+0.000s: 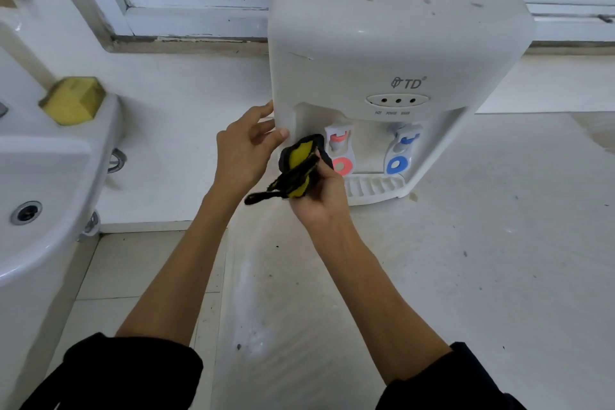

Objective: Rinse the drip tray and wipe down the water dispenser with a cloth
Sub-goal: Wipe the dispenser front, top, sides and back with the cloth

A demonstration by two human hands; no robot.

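With the drip tray (pixel 374 186) seated, we braced the dispenser (pixel 392 53) with spread left hand (pixel 244 150) fingers, our right hand (pixel 316 196) clenching the cloth (pixel 298 168), wiping barely begun

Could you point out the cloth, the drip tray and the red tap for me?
cloth (pixel 299 166): head view, on its yellow middle, held in the right hand.
drip tray (pixel 374 186): head view, on its slotted top.
red tap (pixel 339 143): head view, on its lever body.
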